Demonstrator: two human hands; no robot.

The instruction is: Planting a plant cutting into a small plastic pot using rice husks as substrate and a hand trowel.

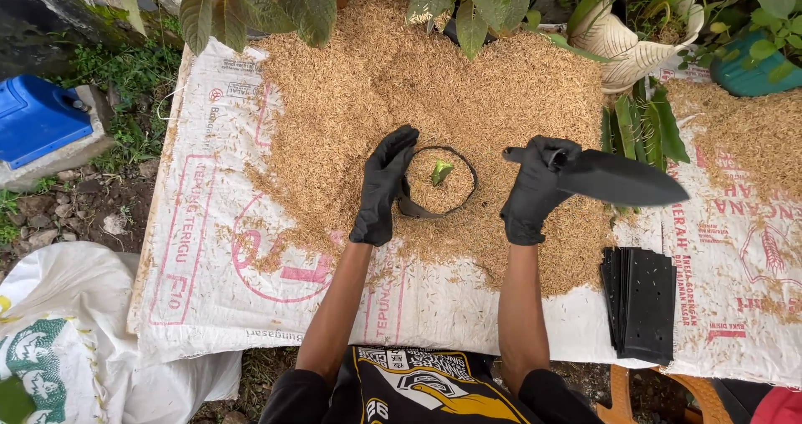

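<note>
Outdoor ground, daylight: soil and grass left of the hands; leafy plants beyond them; blue container far left.

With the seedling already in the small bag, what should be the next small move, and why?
Probably scoop husk with the black trowel in the right hand into the black bag. The left hand holds its rim open, and the green seedling stands in husk below the rim.
</note>
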